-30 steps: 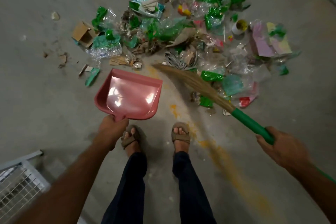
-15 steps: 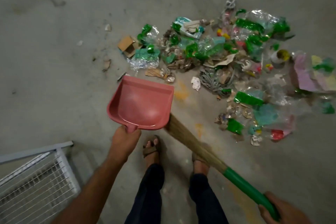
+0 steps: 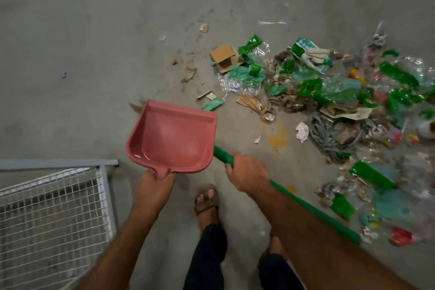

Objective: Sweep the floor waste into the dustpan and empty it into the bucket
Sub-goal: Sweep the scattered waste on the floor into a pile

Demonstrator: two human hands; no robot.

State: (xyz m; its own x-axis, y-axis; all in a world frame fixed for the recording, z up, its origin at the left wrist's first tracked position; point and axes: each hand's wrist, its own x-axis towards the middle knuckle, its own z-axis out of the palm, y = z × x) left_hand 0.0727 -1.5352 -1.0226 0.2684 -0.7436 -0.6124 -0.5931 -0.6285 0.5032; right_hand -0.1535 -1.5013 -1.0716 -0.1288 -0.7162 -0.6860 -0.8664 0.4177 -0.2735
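A pink dustpan [image 3: 173,139] hangs above the concrete floor, empty, its mouth pointing away from me. My left hand [image 3: 155,183] grips its short handle from below. My right hand [image 3: 247,172] is closed on the broom's green handle [image 3: 313,212], which runs under the dustpan; only a brown wisp of bristles [image 3: 137,106] pokes out past the pan's far left corner. The waste pile [image 3: 329,101] of green wrappers, clear plastic, cardboard and paper lies on the floor to the right, apart from the dustpan.
A wire-mesh cage with a grey metal frame [image 3: 54,214] stands at the lower left, close to my left arm. My sandalled feet [image 3: 207,205] are below the dustpan. Small scraps [image 3: 188,75] lie left of the pile. No bucket shows.
The view swung left, so the waste pile slid to the right. The broom head swept from the pile across to under the dustpan, and my right hand came in beside it.
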